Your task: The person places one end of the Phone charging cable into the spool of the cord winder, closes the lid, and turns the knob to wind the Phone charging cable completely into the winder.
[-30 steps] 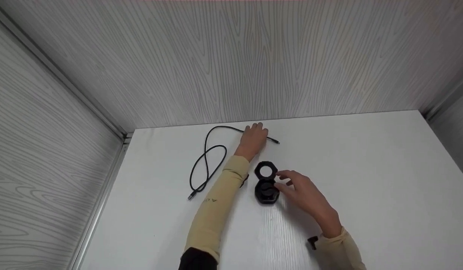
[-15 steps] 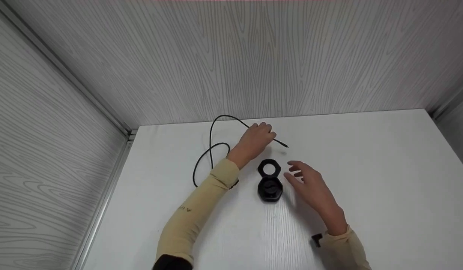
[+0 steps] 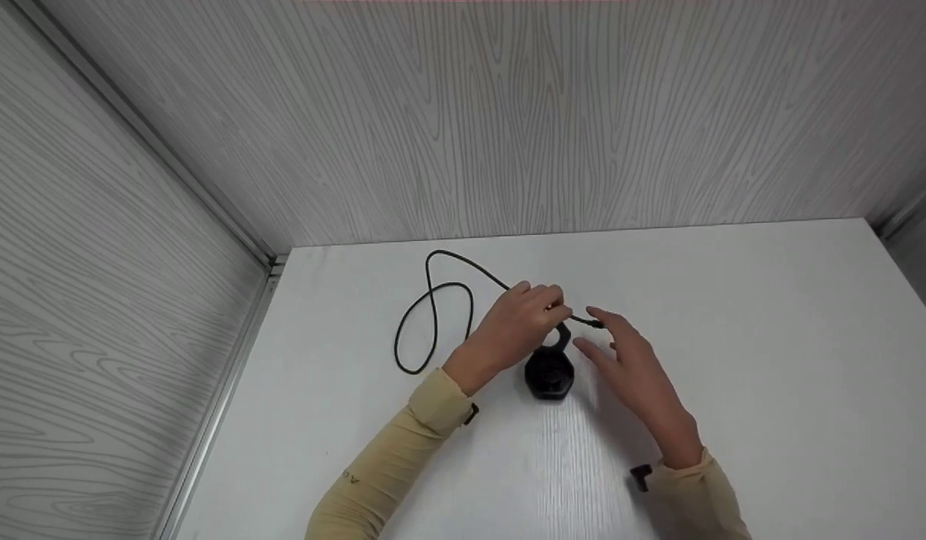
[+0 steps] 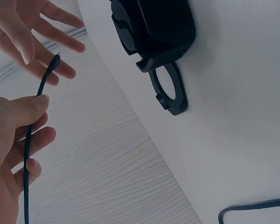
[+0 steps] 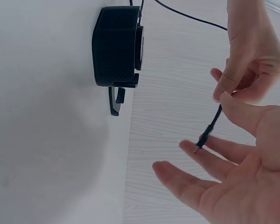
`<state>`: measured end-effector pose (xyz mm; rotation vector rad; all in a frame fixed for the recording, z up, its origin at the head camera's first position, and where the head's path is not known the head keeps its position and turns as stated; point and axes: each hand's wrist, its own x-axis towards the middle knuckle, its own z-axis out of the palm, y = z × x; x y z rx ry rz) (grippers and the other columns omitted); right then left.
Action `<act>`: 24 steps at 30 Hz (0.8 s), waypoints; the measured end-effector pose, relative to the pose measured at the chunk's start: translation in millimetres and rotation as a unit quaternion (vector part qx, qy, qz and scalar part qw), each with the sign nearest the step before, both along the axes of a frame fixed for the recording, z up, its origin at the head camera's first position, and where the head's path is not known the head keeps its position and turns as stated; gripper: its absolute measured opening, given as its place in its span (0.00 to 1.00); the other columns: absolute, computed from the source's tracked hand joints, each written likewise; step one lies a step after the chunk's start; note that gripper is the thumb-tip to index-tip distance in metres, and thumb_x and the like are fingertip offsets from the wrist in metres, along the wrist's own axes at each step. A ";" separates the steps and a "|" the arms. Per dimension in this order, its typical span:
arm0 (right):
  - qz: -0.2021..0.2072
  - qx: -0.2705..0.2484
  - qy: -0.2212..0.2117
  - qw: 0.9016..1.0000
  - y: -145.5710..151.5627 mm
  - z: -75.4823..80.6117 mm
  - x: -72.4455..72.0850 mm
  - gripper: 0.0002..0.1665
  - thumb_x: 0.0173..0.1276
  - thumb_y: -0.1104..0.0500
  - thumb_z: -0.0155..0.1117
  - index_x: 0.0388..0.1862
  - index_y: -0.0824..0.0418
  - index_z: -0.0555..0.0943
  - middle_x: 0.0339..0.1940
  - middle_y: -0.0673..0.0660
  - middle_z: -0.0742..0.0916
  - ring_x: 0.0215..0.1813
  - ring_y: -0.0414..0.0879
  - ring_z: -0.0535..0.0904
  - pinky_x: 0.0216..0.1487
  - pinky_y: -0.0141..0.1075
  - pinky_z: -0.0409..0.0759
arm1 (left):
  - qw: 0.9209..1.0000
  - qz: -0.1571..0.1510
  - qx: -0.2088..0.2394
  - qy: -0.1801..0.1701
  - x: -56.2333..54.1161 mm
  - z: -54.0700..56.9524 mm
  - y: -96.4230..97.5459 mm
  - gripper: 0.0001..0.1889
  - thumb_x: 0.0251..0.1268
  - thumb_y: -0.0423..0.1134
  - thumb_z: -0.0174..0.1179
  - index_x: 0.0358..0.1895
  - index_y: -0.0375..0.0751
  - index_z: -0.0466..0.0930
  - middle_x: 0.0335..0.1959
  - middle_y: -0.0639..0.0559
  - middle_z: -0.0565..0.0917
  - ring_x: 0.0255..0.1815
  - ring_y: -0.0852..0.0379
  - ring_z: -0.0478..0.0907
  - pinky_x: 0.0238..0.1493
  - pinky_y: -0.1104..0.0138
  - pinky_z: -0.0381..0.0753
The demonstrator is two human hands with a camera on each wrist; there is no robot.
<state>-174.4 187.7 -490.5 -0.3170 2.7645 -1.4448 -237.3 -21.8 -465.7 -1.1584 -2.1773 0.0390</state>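
Note:
Between thumb and fingers, my left hand [image 3: 517, 326] pinches a thin black cable [image 4: 26, 196] just behind its end. A small plug with a metal tip [image 5: 204, 136] sticks out from that grip toward my right hand [image 3: 634, 367]. The right hand's fingers are spread around the plug; whether one touches it I cannot tell. Below the hands, a black hexagonal case [image 3: 549, 376] stands on the table, with a flat ring-shaped lid [image 4: 177, 88] folded out on its far side. In the head view my left hand partly covers that ring.
The rest of the cable lies in a loop on the left of the white table [image 3: 733, 315]; its other end is hidden behind the left arm. Wood-grain panels rise at the back [image 3: 493, 135] and at the left [image 3: 95, 300].
My left hand has lifted the cable end off the table and brought it toward me and right, near the right hand. The right hand has drawn back from the case.

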 end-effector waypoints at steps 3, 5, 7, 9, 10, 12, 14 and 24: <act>0.001 -0.011 0.028 1.000 -2.4 0.3 -0.1 0.27 0.81 0.50 0.63 0.72 0.60 0.77 0.69 0.60 0.83 0.73 0.59 0.78 0.70 0.57 0.79 | 0.999 -0.002 0.035 -0.025 7.4 -3.6 -3.2 0.07 0.75 0.32 0.64 0.43 0.50 0.88 0.40 0.56 0.85 0.33 0.62 0.81 0.32 0.70 0.74; -0.004 -0.018 0.050 0.999 -3.2 1.3 -0.4 0.20 0.80 0.53 0.64 0.65 0.59 0.83 0.61 0.57 0.88 0.66 0.55 0.84 0.67 0.53 0.82 | 0.997 -0.002 0.060 -0.039 11.5 -5.2 -4.7 0.07 0.74 0.31 0.65 0.43 0.50 0.88 0.39 0.56 0.85 0.31 0.62 0.80 0.31 0.70 0.72; -0.014 -0.022 0.072 0.997 -3.0 2.7 -0.4 0.14 0.79 0.57 0.65 0.59 0.58 0.86 0.53 0.55 0.90 0.58 0.51 0.87 0.63 0.48 0.85 | 0.995 -0.007 0.087 -0.046 14.7 -5.1 -4.9 0.07 0.74 0.32 0.65 0.43 0.51 0.88 0.37 0.56 0.85 0.29 0.62 0.80 0.30 0.71 0.71; -0.025 -0.023 0.089 0.995 -2.4 4.5 0.5 0.11 0.78 0.58 0.66 0.54 0.57 0.88 0.47 0.53 0.91 0.51 0.47 0.87 0.59 0.41 0.86 | 0.994 -0.008 0.105 -0.041 17.6 -4.5 -4.3 0.06 0.75 0.33 0.65 0.43 0.50 0.89 0.36 0.57 0.86 0.28 0.63 0.80 0.28 0.71 0.70; -0.030 -0.022 0.098 0.994 -1.9 5.3 1.1 0.09 0.78 0.58 0.66 0.52 0.57 0.89 0.44 0.52 0.91 0.48 0.45 0.87 0.57 0.37 0.85 | 0.993 -0.005 0.111 -0.035 18.9 -4.2 -3.8 0.05 0.75 0.36 0.65 0.42 0.51 0.89 0.35 0.57 0.86 0.28 0.63 0.81 0.28 0.71 0.69; -0.038 -0.025 0.111 0.993 -1.0 6.3 2.7 0.07 0.77 0.59 0.67 0.49 0.56 0.89 0.40 0.51 0.90 0.43 0.43 0.86 0.52 0.30 0.83 | 0.992 0.001 0.119 -0.027 21.6 -3.3 -3.2 0.03 0.75 0.40 0.66 0.43 0.51 0.90 0.33 0.58 0.86 0.28 0.64 0.82 0.27 0.70 0.68; -0.042 -0.032 0.116 0.992 0.1 6.8 3.9 0.06 0.76 0.59 0.67 0.47 0.56 0.89 0.36 0.50 0.89 0.41 0.43 0.85 0.49 0.25 0.79 | 0.992 0.010 0.122 -0.021 23.5 -3.3 -3.2 0.05 0.74 0.44 0.67 0.43 0.52 0.90 0.32 0.59 0.87 0.28 0.65 0.83 0.26 0.70 0.67; -0.055 -0.045 0.149 0.986 15.7 7.3 5.5 0.04 0.75 0.62 0.69 0.43 0.58 0.89 0.34 0.51 0.90 0.35 0.36 0.85 0.43 0.19 0.76 | 0.985 0.013 0.170 -0.020 30.2 -11.1 -13.3 0.05 0.71 0.44 0.70 0.42 0.50 0.92 0.28 0.60 0.87 0.25 0.66 0.82 0.23 0.70 0.66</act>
